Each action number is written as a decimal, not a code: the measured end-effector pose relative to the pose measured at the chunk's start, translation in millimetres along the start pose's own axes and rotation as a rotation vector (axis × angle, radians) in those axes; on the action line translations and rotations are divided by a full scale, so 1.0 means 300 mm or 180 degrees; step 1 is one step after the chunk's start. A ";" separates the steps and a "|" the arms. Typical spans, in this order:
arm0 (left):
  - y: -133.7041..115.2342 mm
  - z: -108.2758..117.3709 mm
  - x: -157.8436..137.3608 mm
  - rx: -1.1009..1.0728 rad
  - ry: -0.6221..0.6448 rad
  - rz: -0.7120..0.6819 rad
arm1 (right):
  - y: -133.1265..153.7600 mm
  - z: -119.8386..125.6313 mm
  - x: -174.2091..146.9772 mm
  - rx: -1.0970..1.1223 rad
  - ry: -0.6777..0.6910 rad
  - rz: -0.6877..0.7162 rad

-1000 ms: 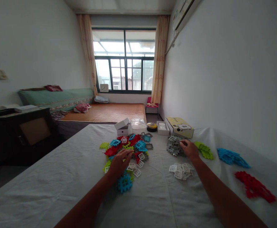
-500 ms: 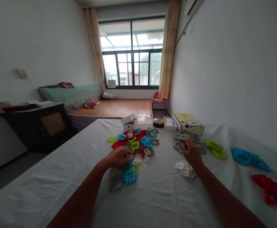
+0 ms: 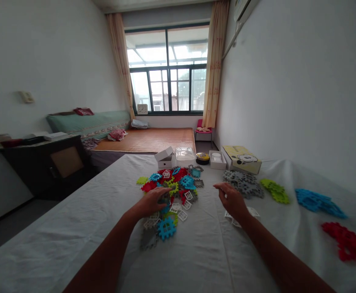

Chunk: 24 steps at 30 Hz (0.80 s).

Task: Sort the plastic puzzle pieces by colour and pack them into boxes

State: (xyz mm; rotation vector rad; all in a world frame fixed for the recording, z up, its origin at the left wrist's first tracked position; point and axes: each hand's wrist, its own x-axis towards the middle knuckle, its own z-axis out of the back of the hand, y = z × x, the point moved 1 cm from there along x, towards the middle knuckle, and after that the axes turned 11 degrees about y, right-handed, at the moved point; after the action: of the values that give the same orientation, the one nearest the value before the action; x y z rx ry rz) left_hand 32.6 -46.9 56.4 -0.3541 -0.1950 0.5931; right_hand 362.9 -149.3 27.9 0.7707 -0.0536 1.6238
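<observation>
My left hand [image 3: 153, 202] is over the left side of a mixed pile of plastic interlocking building pieces, its fingers stretched forward and apart, with no piece visible in it. Close to its fingertips lies a lime green piece [image 3: 173, 187]. A blue square piece [image 3: 166, 228] rests in front of the pile, and white lattice pieces [image 3: 182, 215] are scattered at its right side. My right hand [image 3: 231, 199] hovers over the cloth between the pile and the grey pieces [image 3: 243, 184]; its fingers are loosely bent and nothing shows in them. Its wrist partly hides several white lattice pieces [image 3: 253, 212].
Sorted groups of green [image 3: 275, 191], blue [image 3: 320, 203] and red pieces [image 3: 346, 242] lie on the right of the white cloth [image 3: 196, 252]. Along the far edge stand an open white box [image 3: 165, 158], a clear container [image 3: 185, 155], a round tin [image 3: 203, 158] and a yellow box [image 3: 242, 159].
My right hand has moved left, away from the grey pieces, toward the mixed pile. My left hand has shifted slightly up and left over the pile.
</observation>
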 end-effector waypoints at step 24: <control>-0.180 -0.059 0.037 0.0212 -0.1411 -0.1363 | 0.231 -0.069 -0.015 0.1928 0.1137 -0.0196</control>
State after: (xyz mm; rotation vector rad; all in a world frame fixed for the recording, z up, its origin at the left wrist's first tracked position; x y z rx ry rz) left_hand 74.1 -87.1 61.5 -0.1039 -0.6578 0.2451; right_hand 291.5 -159.4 36.3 0.9067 0.7386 1.7101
